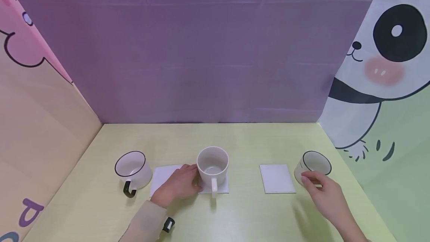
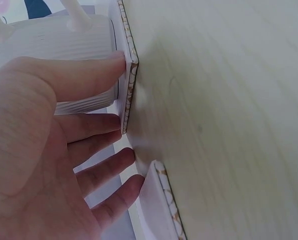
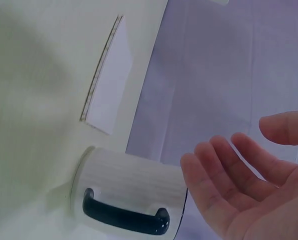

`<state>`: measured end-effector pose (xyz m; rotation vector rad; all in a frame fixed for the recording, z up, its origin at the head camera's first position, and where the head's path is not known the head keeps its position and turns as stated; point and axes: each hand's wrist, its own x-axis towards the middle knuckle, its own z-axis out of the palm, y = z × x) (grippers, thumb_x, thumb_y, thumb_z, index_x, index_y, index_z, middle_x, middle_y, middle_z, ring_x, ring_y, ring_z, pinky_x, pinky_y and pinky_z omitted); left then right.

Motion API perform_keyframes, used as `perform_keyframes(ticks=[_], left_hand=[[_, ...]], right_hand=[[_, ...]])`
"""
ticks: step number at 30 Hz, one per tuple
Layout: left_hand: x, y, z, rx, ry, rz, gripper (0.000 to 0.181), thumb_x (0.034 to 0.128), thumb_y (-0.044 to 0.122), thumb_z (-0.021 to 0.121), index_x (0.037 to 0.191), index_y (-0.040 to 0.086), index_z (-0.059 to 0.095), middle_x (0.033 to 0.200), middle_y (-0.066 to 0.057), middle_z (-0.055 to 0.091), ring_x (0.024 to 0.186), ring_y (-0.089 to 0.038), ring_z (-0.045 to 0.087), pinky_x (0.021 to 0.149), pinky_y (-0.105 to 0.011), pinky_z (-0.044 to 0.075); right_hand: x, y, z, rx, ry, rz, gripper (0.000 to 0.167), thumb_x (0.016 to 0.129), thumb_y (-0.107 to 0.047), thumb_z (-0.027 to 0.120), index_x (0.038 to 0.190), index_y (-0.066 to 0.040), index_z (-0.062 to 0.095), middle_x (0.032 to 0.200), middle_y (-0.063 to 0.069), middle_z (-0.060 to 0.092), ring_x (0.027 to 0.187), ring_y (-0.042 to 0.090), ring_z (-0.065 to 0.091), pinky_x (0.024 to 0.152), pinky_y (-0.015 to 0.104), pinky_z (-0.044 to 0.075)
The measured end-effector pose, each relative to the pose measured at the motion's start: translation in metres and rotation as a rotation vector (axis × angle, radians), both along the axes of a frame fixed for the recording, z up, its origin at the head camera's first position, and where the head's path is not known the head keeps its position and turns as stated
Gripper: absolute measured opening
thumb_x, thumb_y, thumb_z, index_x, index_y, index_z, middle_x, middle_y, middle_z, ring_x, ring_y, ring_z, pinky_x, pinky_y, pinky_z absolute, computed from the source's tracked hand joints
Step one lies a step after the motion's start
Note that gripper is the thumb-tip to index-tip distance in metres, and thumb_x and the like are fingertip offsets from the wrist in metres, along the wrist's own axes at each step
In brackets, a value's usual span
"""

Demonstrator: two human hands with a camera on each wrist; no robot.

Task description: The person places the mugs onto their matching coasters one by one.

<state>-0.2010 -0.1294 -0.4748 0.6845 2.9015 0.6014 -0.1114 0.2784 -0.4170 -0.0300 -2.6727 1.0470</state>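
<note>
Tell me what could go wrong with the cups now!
The left hand is at the edge of the white square under the middle mug. If it nudges that square, the mug might wobble or slide. The right hand is right by the rim of the mug on the right, so a bump could perhaps tip it.

In the head view, a single purple letter (image 1: pixel 33 204) stands low on the printed left wall (image 1: pixel 40 137), tipped on its side and shaped like a "d" or a "p"; which of the two cannot be told. Below it and to its left, a blue-grey curved mark (image 1: pixel 10 235) on the same wall is cut off by the edge of the view and too incomplete to read. No whole word is legible.
</note>
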Motion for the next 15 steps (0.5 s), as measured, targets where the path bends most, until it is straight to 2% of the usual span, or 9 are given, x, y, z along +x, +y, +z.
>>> perform_keyframes(ticks=[5, 11, 15], left_hand=[[0.0, -0.001, -0.002, 0.006, -0.003, 0.007, 0.057, 0.0829, 0.023, 0.079, 0.134, 0.005, 0.061, 0.133, -0.009, 0.064, 0.125, -0.034, 0.054, 0.102, -0.055, 0.045], [0.001, -0.001, -0.004, 0.007, -0.006, 0.009, 0.059, 0.0827, 0.023, 0.079, 0.136, 0.005, 0.061, 0.135, -0.009, 0.063, 0.125, -0.034, 0.053, 0.103, -0.055, 0.045], [0.001, -0.001, -0.004, 0.006, 0.001, 0.004, 0.058, 0.0829, 0.022, 0.079, 0.135, 0.005, 0.061, 0.136, -0.009, 0.062, 0.126, -0.034, 0.053, 0.103, -0.054, 0.045]], right_hand=[[-0.004, 0.012, 0.001, 0.023, 0.014, -0.048, 0.023, 0.099, -0.017, 0.066, 0.112, 0.0, 0.072, 0.1, 0.01, 0.074, 0.084, -0.01, 0.056, 0.072, 0.009, 0.045], [-0.005, 0.029, -0.001, 0.051, -0.021, -0.124, 0.026, 0.098, -0.021, 0.066, 0.112, 0.0, 0.072, 0.1, 0.014, 0.074, 0.081, -0.012, 0.055, 0.067, 0.017, 0.048], [-0.005, 0.036, -0.004, 0.048, -0.02, -0.157, 0.026, 0.097, -0.021, 0.067, 0.111, 0.001, 0.072, 0.099, 0.016, 0.074, 0.078, -0.014, 0.053, 0.065, 0.015, 0.048]])
